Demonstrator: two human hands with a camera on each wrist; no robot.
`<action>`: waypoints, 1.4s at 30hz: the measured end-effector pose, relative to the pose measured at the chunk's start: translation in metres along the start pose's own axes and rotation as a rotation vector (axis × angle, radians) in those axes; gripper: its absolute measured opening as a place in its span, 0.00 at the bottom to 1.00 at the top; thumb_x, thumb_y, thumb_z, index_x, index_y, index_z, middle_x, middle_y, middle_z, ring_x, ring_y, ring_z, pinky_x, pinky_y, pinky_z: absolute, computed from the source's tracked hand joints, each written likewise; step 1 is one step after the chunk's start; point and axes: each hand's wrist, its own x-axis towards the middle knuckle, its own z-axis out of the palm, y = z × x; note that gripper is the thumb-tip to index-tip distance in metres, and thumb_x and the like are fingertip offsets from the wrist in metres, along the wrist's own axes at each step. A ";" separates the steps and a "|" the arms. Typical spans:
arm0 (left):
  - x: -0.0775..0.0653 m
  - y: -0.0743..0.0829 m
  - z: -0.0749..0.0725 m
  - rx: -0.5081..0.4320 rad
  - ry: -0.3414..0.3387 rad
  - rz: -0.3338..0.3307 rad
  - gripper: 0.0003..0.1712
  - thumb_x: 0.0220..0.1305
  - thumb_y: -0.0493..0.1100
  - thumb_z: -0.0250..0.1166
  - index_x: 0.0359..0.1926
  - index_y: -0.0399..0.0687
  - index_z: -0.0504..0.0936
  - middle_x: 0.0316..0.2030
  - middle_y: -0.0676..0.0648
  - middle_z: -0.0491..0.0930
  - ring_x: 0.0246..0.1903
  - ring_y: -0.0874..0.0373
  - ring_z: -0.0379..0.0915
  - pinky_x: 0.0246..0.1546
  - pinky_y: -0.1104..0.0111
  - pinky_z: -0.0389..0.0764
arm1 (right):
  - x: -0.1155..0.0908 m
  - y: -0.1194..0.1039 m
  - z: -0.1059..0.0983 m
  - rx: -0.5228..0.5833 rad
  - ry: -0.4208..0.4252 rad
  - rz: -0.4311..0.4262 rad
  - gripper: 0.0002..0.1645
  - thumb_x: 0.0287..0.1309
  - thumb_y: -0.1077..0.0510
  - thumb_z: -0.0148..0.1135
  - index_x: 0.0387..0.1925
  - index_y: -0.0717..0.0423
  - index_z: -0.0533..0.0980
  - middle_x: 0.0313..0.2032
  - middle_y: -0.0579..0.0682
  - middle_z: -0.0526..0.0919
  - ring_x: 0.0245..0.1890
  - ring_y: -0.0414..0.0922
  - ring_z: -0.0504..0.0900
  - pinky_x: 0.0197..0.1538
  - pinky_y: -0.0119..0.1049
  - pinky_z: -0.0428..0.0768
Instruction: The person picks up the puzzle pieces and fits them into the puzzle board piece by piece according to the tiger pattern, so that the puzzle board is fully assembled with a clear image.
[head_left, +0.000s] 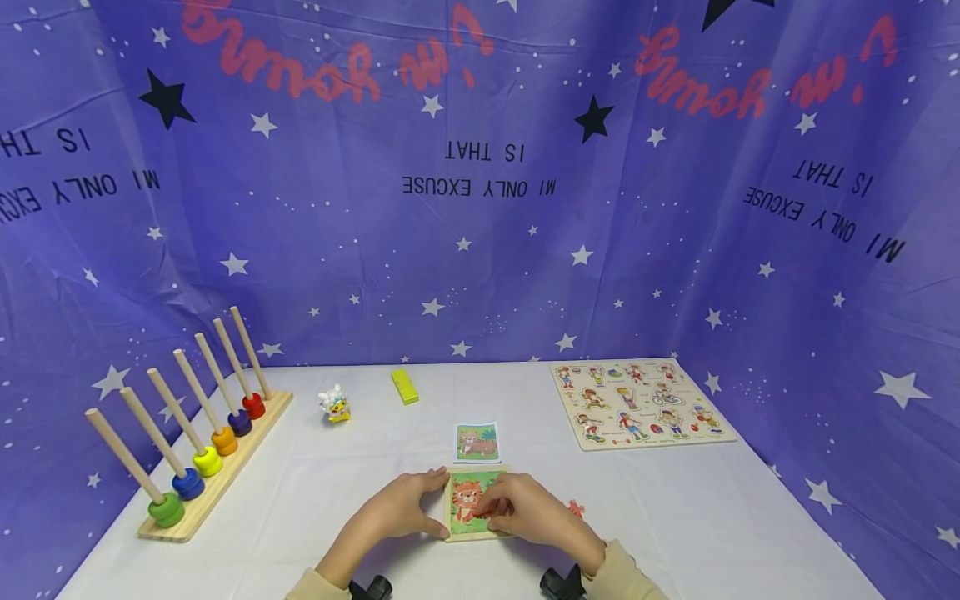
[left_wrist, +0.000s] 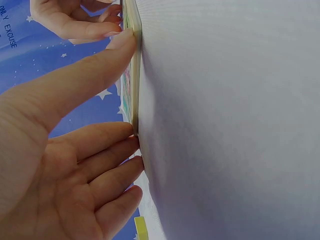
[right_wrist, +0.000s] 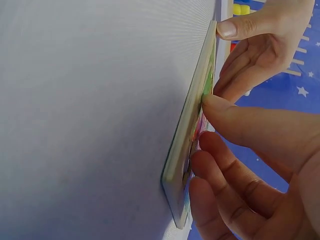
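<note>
A small square wooden puzzle board [head_left: 480, 537] with an orange tiger on green lies flat before the person. The left hand [head_left: 408, 507] holds its left edge, thumb at the near corner and fingers at the far one; the left wrist view shows the thumb [left_wrist: 117, 52] on the rim. Over the picture's middle, the right hand [head_left: 528, 512] has bent fingers and thumb at an orange puzzle piece [head_left: 477, 514], mostly hidden by the fingertips. Behind the board lies a picture card [head_left: 477, 442]. Another orange-red piece [head_left: 575, 507] is beside the right forearm.
At left stands a wooden peg rack [head_left: 217, 492] with coloured rings. A white-and-yellow toy figure [head_left: 334, 405] and a yellow block [head_left: 404, 387] are farther back. A larger wooden puzzle [head_left: 611, 427] with figures lies at right. Purple cloth hangs behind the white table.
</note>
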 end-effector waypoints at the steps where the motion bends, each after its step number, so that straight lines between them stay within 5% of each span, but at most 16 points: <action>1: 0.000 0.000 0.000 0.001 0.000 0.001 0.50 0.41 0.53 0.78 0.62 0.32 0.71 0.64 0.37 0.68 0.64 0.38 0.63 0.63 0.45 0.63 | 0.000 0.000 0.000 -0.001 0.002 -0.003 0.12 0.49 0.66 0.72 0.36 0.50 0.85 0.30 0.37 0.79 0.26 0.31 0.73 0.30 0.23 0.76; 16: 0.000 0.001 0.000 0.001 0.000 0.002 0.49 0.41 0.53 0.78 0.63 0.33 0.71 0.64 0.37 0.68 0.63 0.38 0.63 0.63 0.45 0.63 | 0.002 0.000 0.000 -0.009 -0.006 -0.022 0.11 0.50 0.65 0.72 0.37 0.50 0.85 0.28 0.38 0.78 0.26 0.31 0.72 0.29 0.22 0.75; 23: 0.000 0.000 -0.001 -0.002 0.004 -0.006 0.49 0.41 0.53 0.78 0.63 0.33 0.71 0.64 0.37 0.68 0.63 0.37 0.63 0.63 0.44 0.62 | 0.007 -0.003 -0.001 -0.110 -0.014 -0.019 0.11 0.49 0.62 0.73 0.36 0.48 0.85 0.29 0.36 0.77 0.26 0.32 0.71 0.29 0.22 0.73; 42: -0.001 0.001 0.000 -0.002 0.004 0.000 0.50 0.41 0.53 0.78 0.63 0.33 0.71 0.64 0.37 0.68 0.63 0.37 0.63 0.63 0.44 0.63 | 0.010 0.004 0.000 -0.082 -0.053 -0.098 0.12 0.49 0.61 0.74 0.37 0.46 0.86 0.29 0.35 0.77 0.28 0.32 0.72 0.31 0.21 0.73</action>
